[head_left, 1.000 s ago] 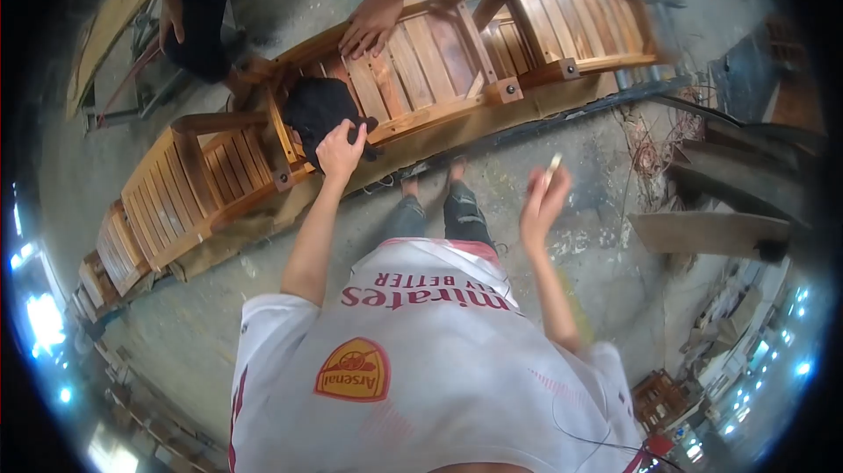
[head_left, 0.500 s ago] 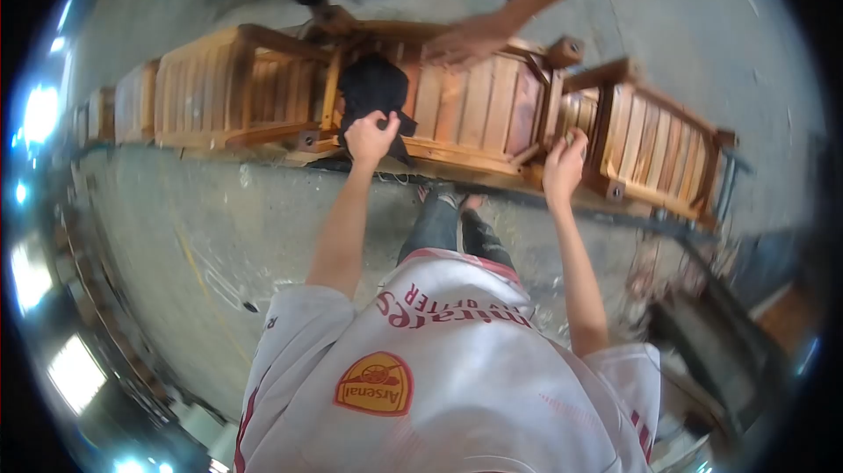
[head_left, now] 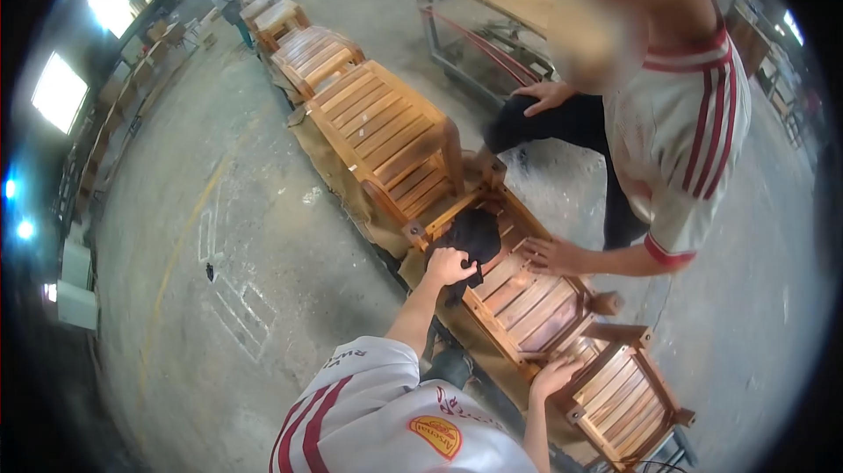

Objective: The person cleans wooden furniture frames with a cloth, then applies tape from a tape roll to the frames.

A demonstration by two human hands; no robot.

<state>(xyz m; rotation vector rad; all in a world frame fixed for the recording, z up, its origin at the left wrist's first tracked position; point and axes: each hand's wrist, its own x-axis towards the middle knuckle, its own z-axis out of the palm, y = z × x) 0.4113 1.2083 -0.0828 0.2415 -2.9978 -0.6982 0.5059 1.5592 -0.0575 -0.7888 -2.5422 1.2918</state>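
My left hand (head_left: 450, 267) is closed on a bunched black cloth (head_left: 471, 236), which lies over one end of a slatted wooden chair (head_left: 537, 313) turned on its side. My right hand (head_left: 555, 376) is at the gap between that chair and the last wooden chair (head_left: 622, 403) of the row. Its fingers are curled together, and whatever they grip is hidden. Across from me, a co-worker's hand (head_left: 555, 256) lies spread on the slats of the same chair.
More wooden chairs (head_left: 378, 117) continue in a line toward the back left, on a low support covered with brown sheeting (head_left: 338, 179). The co-worker (head_left: 676, 139) crouches on the far side. A metal-framed table (head_left: 518, 3) stands behind, and another person (head_left: 230, 6) is far off.
My view has swung up and to the left, bringing the co-worker and the long row into sight. My left hand keeps its hold on the black cloth; my right hand stays between the two chairs.
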